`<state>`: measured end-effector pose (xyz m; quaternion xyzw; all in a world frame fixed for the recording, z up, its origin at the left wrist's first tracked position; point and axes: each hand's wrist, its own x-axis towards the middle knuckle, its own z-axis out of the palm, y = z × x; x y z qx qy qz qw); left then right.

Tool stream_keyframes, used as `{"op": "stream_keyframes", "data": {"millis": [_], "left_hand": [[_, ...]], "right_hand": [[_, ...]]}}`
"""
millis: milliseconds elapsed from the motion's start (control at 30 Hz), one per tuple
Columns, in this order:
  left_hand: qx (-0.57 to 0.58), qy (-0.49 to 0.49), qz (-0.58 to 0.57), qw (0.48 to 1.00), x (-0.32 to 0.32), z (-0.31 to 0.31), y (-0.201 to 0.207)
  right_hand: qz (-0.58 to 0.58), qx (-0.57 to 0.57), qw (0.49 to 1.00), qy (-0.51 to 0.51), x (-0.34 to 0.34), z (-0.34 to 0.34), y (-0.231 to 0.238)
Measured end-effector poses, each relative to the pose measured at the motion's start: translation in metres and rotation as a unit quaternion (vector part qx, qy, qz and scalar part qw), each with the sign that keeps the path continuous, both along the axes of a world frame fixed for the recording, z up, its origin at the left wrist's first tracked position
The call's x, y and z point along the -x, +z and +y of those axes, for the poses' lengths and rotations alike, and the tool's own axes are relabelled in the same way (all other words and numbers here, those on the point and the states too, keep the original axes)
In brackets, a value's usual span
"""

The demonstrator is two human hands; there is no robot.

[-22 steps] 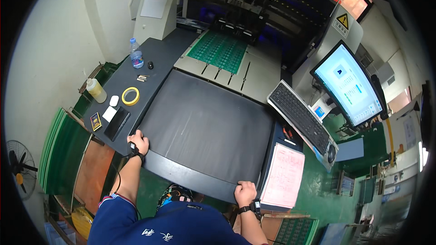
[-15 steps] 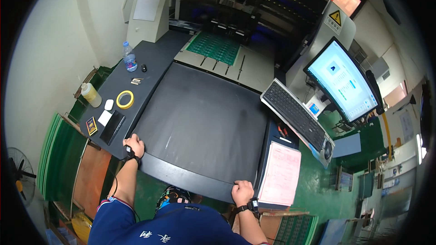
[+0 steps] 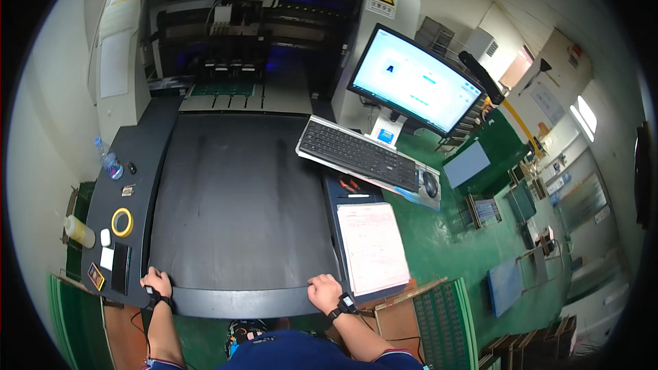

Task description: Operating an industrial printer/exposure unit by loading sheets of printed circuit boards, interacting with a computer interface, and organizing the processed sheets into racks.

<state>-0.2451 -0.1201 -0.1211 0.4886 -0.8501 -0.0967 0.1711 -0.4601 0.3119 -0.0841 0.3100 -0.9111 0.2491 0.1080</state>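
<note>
A large black machine cover lies flat in front of me and reaches back to the placement machine. My left hand grips the cover's front edge at its left corner. My right hand grips the same edge near the right corner. Both wrists wear dark bands. Only a thin strip of green circuit boards shows beyond the cover's far end, under the machine head.
On the left side panel sit a yellow tape roll, a black phone and a water bottle. To the right are a keyboard, a mouse, a lit monitor and a paper sheet. Green board racks stand at lower right.
The black cover now hides most of the green boards that lay open at its far end. Both hands stay on its front edge. My head has tilted, bringing the machine closer.
</note>
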Motion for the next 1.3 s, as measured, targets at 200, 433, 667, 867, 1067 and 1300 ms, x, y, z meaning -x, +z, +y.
{"op": "stream_keyframes", "data": {"millis": [200,433,667,867,1067,1300], "left_hand": [[-0.023,0.012,-0.016,1.0,0.005,0.003,0.004],[-0.009,0.016,-0.016,1.0,0.004,0.001,0.003],[-0.012,0.012,-0.002,1.0,0.005,0.002,0.005],[-0.015,0.011,-0.018,1.0,0.006,0.005,0.01],[0.004,0.014,-0.016,1.0,0.004,0.002,0.004],[-0.007,0.018,-0.009,1.0,0.006,0.007,0.014]], "right_hand": [[0.005,0.004,1.0,-0.003,0.0,0.001,0.0],[-0.005,0.005,1.0,0.001,0.001,-0.001,0.001],[-0.006,0.004,1.0,-0.001,0.0,-0.001,0.0],[0.0,0.012,1.0,-0.004,0.0,-0.001,0.0],[-0.001,0.008,1.0,-0.001,0.0,-0.001,0.0],[-0.007,0.011,1.0,-0.003,0.0,-0.001,0.002]]}}
